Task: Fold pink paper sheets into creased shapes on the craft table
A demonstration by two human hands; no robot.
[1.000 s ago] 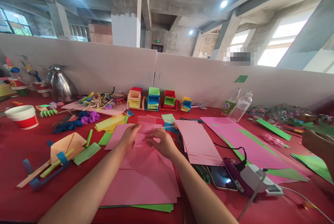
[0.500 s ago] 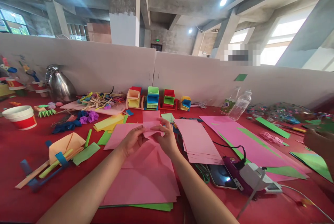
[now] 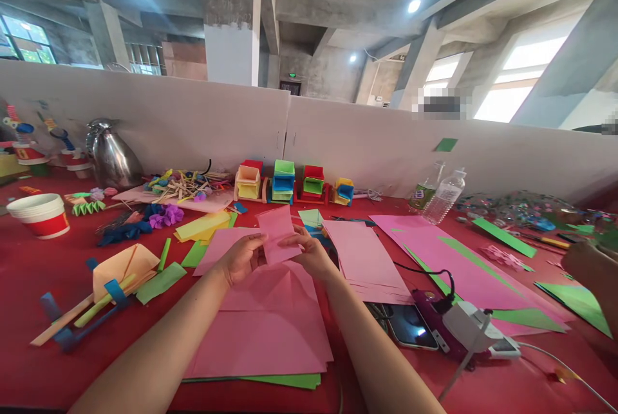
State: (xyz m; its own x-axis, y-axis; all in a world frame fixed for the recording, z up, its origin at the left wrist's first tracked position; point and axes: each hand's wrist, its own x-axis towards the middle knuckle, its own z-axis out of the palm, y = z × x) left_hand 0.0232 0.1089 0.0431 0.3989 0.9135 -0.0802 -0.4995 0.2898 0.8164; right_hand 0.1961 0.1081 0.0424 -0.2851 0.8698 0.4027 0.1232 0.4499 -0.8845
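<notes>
Between my two hands is a small folded piece of pink paper (image 3: pixel 279 234), held up above the table and tilted a little. My left hand (image 3: pixel 244 258) pinches its left edge; my right hand (image 3: pixel 311 253) grips the right edge with thumb and fingers. Directly beneath lie large pink sheets (image 3: pixel 261 343), with a creased one on top and green paper (image 3: pixel 284 380) peeking out at the near edge. Another stack of pink sheets (image 3: pixel 369 259) rests just right of my right hand.
Small folded paper boxes (image 3: pixel 283 182) stand along the white partition (image 3: pixel 193 118). On the left are an orange paper barrow (image 3: pixel 120 269), paper cups (image 3: pixel 41 214) and a steel jug (image 3: pixel 113 156). A phone (image 3: pixel 412 326), power strip (image 3: pixel 434 311) and bottles (image 3: pixel 447 195) are right; another person's hand (image 3: pixel 591 272) shows there.
The pink paper now appears as a flatter, tilted rectangle, its lower flap no longer sticking out. My hands have shifted slightly, and both keep hold of it.
</notes>
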